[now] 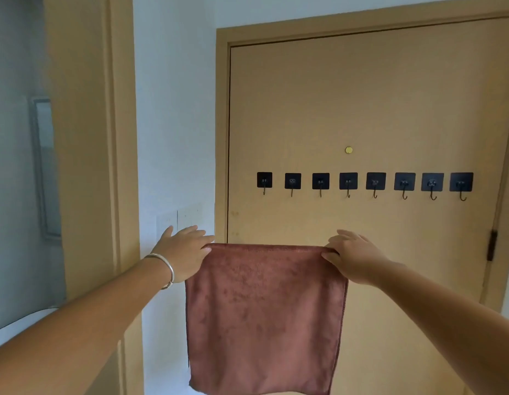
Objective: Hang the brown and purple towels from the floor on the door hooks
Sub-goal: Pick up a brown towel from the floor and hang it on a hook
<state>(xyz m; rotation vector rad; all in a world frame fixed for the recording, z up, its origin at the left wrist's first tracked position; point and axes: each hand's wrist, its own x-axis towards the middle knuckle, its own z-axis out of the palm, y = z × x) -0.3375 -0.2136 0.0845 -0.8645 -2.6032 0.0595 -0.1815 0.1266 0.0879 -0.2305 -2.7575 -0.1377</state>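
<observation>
A brown towel (264,317) hangs flat in front of me, stretched by its top edge between both hands. My left hand (184,252), with a silver bangle on the wrist, pinches the top left corner. My right hand (353,255) pinches the top right corner. Above the towel, a row of several black adhesive hooks (361,182) runs across the tan door (361,109); all hang bare. The towel's top edge is well below the hooks. The purple towel is out of view.
A white wall with a light switch plate (184,218) lies left of the door frame. Further left is another tan door frame (116,138) and a grey room beyond. A brass peephole (348,150) sits above the hooks. A black hinge (491,245) is on the door's right edge.
</observation>
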